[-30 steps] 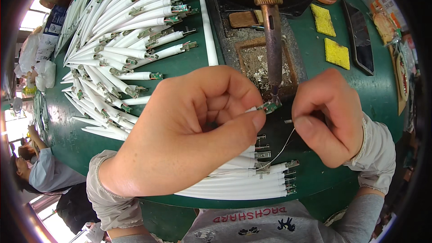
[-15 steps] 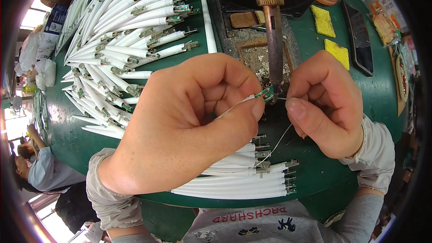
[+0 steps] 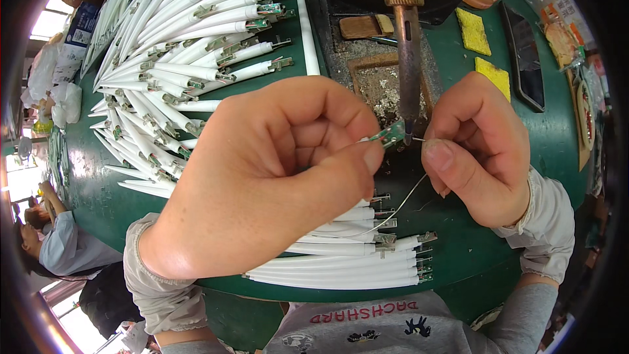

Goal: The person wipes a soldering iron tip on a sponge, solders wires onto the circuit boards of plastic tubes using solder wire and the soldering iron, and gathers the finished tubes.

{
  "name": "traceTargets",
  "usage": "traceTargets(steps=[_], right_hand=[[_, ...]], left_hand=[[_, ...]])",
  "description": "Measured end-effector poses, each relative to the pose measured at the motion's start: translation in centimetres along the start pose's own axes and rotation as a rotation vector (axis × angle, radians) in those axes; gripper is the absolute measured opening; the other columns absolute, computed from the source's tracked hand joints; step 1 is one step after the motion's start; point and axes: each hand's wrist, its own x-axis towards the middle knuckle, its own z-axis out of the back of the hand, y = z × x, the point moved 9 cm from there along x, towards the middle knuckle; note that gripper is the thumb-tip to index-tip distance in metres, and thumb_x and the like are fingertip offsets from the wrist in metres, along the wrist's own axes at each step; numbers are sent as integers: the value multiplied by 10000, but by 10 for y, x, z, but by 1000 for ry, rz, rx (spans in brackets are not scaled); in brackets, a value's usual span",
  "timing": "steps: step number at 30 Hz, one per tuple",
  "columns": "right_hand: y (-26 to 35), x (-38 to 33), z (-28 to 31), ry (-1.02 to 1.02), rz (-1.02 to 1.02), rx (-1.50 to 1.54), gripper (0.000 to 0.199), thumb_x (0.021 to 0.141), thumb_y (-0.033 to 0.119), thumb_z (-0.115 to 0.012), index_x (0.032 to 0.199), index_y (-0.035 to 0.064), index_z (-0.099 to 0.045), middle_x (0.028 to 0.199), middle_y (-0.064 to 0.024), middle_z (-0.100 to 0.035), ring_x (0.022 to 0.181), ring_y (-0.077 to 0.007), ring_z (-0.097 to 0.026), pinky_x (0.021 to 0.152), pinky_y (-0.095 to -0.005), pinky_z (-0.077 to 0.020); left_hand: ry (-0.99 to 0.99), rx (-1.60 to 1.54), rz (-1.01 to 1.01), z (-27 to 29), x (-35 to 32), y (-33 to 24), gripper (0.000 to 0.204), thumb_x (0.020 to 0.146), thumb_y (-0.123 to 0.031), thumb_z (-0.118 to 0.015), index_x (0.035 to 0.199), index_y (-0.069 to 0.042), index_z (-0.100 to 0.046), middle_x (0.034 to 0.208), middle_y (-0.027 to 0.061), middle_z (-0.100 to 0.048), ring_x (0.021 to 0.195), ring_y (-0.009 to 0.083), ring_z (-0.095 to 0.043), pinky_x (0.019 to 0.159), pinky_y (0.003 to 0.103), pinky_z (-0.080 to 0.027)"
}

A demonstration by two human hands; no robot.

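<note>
Between thumb and bent fingers my left hand (image 3: pixel 282 170) pinches a small green circuit board (image 3: pixel 393 134). Whatever extends back from the board is mostly hidden inside that hand. The dark tip of an upright soldering iron (image 3: pixel 410 65) meets the board's right end, or comes very close to it. To the right of the tip, my right hand (image 3: pixel 481 154) is closed on a thin silvery solder wire (image 3: pixel 411 191). A short end of the wire points at the iron's tip, and the rest curves down to the left over white tapered sticks (image 3: pixel 347 269) with metal-and-green ends.
A large heap of similar white sticks (image 3: pixel 157 72) covers the table's left side. Behind the iron's tip lies a solder-spattered tray (image 3: pixel 367 65). Yellow sponges (image 3: pixel 473 31) and a dark phone (image 3: pixel 522 59) lie at the right. Another person (image 3: pixel 72 242) sits far left.
The iron and table have shifted slightly right in the picture. Both hands keep their grips; the board and wire end stay close to the iron's tip.
</note>
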Motion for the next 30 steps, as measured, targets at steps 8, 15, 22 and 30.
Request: traceTargets(steps=[8,15,22,30], right_hand=[[11,-7,6,54,134,-161,243,864,207,-581,886,19,-429,789,-49,-456,521,-55,-414,491,-182,-356],[-4,-9,-4,335,-185,320,244,825,177,-642,828,-12,-487,698,-39,-502,506,-62,-417,476,-191,-341],[6,-30,-30,810,-282,918,58,870,-9,-527,879,-18,-471,690,-3,-493,593,-33,-400,503,-201,-300],[-11,-26,-35,711,-386,734,99,850,17,-582,858,-4,-486,682,12,-495,566,-10,-402,478,-176,-294]], left_hand=[[-20,60,-13,1,-6,2,140,802,-49,-593,896,31,-528,695,69,-595,525,38,-483,463,154,-350],[53,227,-103,-5,-10,5,139,789,-10,-609,894,45,-536,794,70,-590,672,77,-537,583,196,-419],[161,882,-649,-37,-22,-10,192,685,-9,-680,858,-10,-596,814,88,-578,719,220,-549,657,287,-436],[48,1148,-726,-28,-28,-23,207,659,-15,-677,846,-16,-589,805,87,-565,734,271,-529,664,328,-437]])
